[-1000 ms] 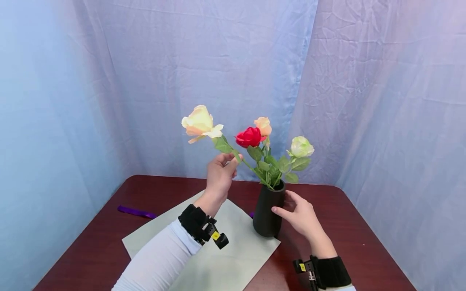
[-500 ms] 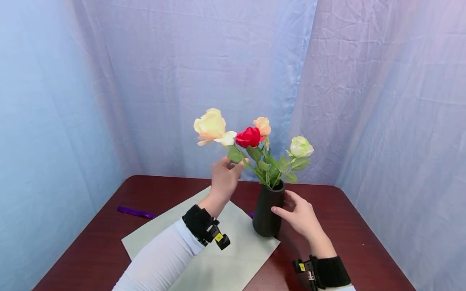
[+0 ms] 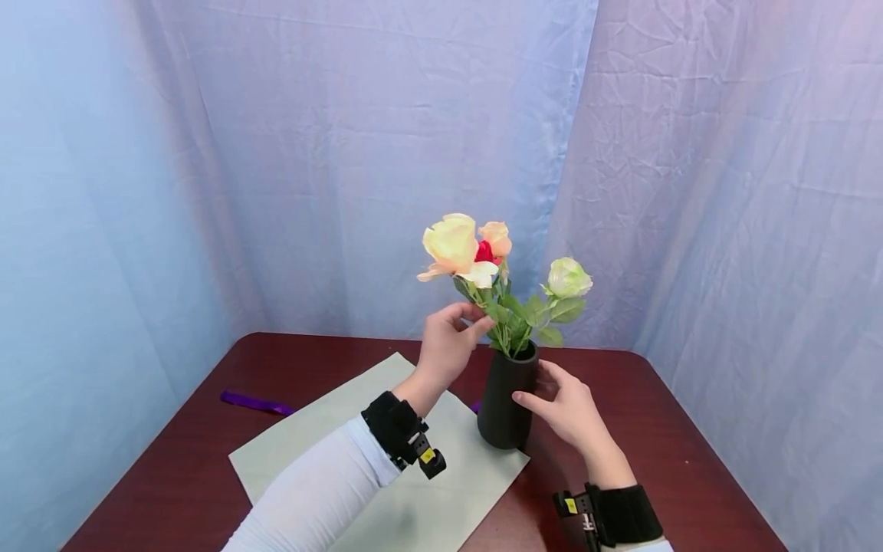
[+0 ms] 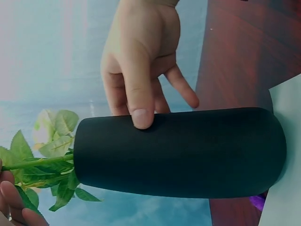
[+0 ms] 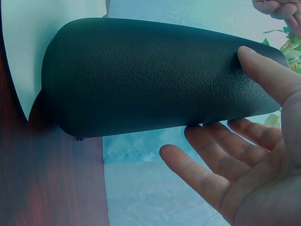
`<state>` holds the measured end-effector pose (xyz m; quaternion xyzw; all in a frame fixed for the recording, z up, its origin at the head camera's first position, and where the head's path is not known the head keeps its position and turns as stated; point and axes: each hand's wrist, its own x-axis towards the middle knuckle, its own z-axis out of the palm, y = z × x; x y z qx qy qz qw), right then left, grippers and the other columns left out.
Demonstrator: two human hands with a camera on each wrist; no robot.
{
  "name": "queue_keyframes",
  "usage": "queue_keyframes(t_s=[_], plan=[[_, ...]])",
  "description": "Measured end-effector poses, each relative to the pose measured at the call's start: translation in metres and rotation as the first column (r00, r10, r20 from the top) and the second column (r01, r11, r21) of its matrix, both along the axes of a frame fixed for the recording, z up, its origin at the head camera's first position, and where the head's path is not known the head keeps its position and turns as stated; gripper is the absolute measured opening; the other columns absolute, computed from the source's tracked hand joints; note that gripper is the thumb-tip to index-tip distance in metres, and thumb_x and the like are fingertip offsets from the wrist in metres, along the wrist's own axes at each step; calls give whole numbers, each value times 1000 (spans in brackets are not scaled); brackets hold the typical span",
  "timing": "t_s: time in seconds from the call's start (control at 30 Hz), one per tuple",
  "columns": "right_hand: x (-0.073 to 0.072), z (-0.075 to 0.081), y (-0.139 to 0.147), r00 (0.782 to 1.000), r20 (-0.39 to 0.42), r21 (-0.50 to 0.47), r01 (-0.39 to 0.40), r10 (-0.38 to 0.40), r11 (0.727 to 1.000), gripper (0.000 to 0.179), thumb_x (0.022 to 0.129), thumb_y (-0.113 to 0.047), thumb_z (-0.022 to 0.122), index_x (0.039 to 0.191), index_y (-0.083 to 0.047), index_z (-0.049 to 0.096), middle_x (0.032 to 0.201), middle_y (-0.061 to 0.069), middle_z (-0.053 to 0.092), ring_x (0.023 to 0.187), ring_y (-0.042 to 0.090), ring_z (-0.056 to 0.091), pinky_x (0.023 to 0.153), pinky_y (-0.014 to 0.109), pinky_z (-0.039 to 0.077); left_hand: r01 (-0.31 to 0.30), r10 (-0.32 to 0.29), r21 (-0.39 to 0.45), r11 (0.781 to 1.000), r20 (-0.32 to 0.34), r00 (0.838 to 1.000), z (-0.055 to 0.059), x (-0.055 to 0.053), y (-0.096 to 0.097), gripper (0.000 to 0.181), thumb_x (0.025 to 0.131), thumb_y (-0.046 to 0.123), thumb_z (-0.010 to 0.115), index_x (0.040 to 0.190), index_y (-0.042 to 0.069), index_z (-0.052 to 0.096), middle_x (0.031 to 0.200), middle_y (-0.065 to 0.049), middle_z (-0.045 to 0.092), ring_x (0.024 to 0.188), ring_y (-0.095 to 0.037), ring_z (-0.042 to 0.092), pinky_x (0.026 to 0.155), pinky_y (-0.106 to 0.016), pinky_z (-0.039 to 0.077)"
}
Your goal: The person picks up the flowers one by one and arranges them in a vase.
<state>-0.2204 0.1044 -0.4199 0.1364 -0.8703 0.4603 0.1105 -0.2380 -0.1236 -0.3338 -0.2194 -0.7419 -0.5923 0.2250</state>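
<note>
My left hand (image 3: pixel 447 343) pinches the stem of a large cream-yellow rose (image 3: pixel 451 245) whose lower end is in the black vase (image 3: pixel 507 406). That green stem (image 4: pixel 40 162) runs into the vase mouth in the left wrist view, with left fingertips at the frame's edge. The cream rose partly covers a red rose (image 3: pixel 485 252); a peach rose (image 3: pixel 497 238) and a pale green rose (image 3: pixel 569 277) also stand in the vase. My right hand (image 3: pixel 569 406) holds the upright vase, thumb on its near side and fingers around the right, as the right wrist view shows the vase wall (image 5: pixel 155 80).
Pale green wrapping paper (image 3: pixel 407 491) lies under the left arm, its right corner beside the vase base. A purple ribbon (image 3: pixel 257 403) lies at the left of the dark red table (image 3: pixel 690 460). Light blue curtains (image 3: pixel 386 153) hang behind and on both sides.
My left hand has swung the cream rose rightward, bringing its bloom in front of the red rose and its stem more upright. The right hand and vase have stayed in place.
</note>
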Motion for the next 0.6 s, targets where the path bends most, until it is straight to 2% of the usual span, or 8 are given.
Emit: queue_keyframes(t_s=[0.2,0.43,0.6], plan=[[0,1,-1,1000,6,-6,-4,5,1000,75,87,-43,81,148,-13,50,135,14,62,119,32,64,89,50,56,-7,5,-60,998,-26,1000,-4,-2,3,8,94,22,77,94,14,74,85,5,69,67,-17,59,56,-28,46],[0,2,-3,1000,19,-8,4,-4,1000,75,87,-42,81,148,-13,50,136,14,62,119,32,63,90,50,55,-7,9,-102,995,16,1000,-3,-1,6,10,94,26,77,94,16,75,80,-1,70,62,-16,59,55,-28,48],[0,2,-3,1000,10,1,1,-1,1000,73,88,-40,81,148,-12,50,135,14,62,119,33,63,90,49,56,-9,11,-129,992,16,1000,-4,2,11,12,93,26,78,93,14,76,80,3,71,63,-15,55,53,-27,45]])
